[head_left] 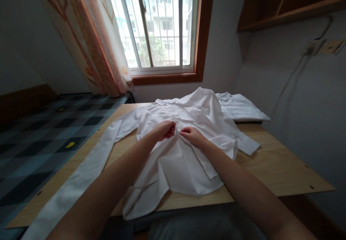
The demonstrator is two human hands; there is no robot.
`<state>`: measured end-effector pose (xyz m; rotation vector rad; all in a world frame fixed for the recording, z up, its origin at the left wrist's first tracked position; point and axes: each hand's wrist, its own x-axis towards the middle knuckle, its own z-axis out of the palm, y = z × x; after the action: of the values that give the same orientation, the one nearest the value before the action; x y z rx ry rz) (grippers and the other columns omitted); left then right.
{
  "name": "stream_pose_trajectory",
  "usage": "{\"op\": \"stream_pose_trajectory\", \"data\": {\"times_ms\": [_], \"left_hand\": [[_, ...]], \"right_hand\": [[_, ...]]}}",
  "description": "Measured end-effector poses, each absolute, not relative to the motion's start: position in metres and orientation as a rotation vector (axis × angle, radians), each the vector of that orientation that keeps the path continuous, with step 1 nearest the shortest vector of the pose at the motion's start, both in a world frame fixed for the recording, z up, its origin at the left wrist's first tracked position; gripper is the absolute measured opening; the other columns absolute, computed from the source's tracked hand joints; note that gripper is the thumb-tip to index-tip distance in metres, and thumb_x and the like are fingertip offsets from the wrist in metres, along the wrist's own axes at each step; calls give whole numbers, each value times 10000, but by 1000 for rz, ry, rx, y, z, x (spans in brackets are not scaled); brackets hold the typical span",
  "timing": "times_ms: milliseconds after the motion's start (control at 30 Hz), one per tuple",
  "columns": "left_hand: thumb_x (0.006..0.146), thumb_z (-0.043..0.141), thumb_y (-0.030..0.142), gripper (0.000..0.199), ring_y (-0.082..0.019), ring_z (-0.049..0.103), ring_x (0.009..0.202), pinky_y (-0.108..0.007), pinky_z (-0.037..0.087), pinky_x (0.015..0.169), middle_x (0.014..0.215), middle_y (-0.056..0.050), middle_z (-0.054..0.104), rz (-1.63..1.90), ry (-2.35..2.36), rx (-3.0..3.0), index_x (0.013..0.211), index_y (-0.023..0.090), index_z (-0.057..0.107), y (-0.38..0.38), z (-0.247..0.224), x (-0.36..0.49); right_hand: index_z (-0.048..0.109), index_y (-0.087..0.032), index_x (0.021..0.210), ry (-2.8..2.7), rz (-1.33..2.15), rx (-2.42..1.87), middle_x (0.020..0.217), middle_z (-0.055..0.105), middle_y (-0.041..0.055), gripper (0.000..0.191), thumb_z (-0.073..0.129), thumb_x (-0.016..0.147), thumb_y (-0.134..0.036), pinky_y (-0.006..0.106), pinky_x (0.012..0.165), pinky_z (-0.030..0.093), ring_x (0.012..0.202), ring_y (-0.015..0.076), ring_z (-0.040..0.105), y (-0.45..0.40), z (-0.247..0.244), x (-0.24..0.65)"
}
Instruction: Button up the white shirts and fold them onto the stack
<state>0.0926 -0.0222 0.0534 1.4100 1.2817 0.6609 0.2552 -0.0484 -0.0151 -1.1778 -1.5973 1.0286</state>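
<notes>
A white long-sleeved shirt (186, 175) lies spread and wrinkled on a light wooden board (273, 160), its collar toward the window. My left hand (165, 130) is closed on the shirt's front near the middle. Just to its right, my right hand (192, 136) pinches the cloth too, a small gap between the two hands. One sleeve stretches down the left side of the board, past my left forearm; the other cuff rests on the right. Any button between my fingers is too small to make out.
Another white garment (240, 106) lies folded at the board's back right. A bed with a checked cover (89, 124) adjoins the left side. Behind stand a window (162, 27) and a patterned curtain (92, 34). A wooden shelf (297, 14) and a plugged-in cord (290, 75) are at right.
</notes>
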Motion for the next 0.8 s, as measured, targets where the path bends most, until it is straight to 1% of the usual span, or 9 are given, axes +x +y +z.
{"op": "stream_pose_trajectory", "data": {"times_ms": [67,133,300,467,533,600,633,700,800], "left_hand": [[849,534,273,186,-67,487,430,-162,442,440,543,47,474,668,1288,1324,699,197,455,-33,34,99],[873,536,292,161,-73,536,452,-169,480,467,572,49,505,711,1293,1258,762,197,469,-41,20,100],[892,596,313,190,-83,568,450,-178,497,464,566,56,538,847,1215,1204,795,199,480,-49,8,92],[935,528,249,166,-88,565,432,-198,513,462,544,71,532,851,1199,1229,787,206,467,-50,9,92],[934,535,247,170,-86,561,428,-193,508,454,541,74,533,849,1185,1242,783,207,468,-51,9,92],[931,547,253,179,-85,561,431,-187,505,449,537,72,534,845,1176,1249,777,206,470,-51,9,93],[929,551,257,182,-84,561,431,-187,506,447,535,71,533,845,1177,1251,774,205,471,-51,8,93],[923,562,275,190,-85,562,428,-190,510,444,535,70,532,850,1193,1252,772,205,471,-52,8,92],[907,585,302,197,-91,571,425,-195,509,434,543,72,533,863,1203,1249,780,208,468,-52,8,92]], "right_hand": [[648,-148,754,-1537,1085,-1162,668,630,-16,201,593,780,-339,227,631,415,642,127,543,-49,-15,258],[637,-151,776,-1496,1098,-1195,671,621,-19,190,592,783,-336,221,608,411,632,123,533,-49,-14,260],[631,-150,792,-1569,999,-1287,709,633,-6,154,579,808,-294,226,624,419,657,130,552,-51,-14,259],[667,-149,911,-1681,771,-1470,747,665,18,208,606,846,-337,234,613,412,666,145,576,-57,-9,253],[685,-158,981,-1737,637,-1536,738,674,21,250,620,857,-364,242,608,404,650,148,578,-59,-7,248],[710,-178,1013,-1809,550,-1547,757,698,30,242,611,871,-346,249,629,407,664,152,594,-61,-6,243],[726,-186,997,-1841,530,-1540,777,713,38,223,602,875,-325,253,645,412,684,156,607,-61,-6,241],[750,-187,897,-1883,514,-1520,808,734,56,184,590,868,-274,261,676,423,732,169,628,-60,-7,240],[738,-169,796,-1814,539,-1459,821,741,72,195,565,862,-232,265,703,445,760,179,638,-56,-8,245]]}}
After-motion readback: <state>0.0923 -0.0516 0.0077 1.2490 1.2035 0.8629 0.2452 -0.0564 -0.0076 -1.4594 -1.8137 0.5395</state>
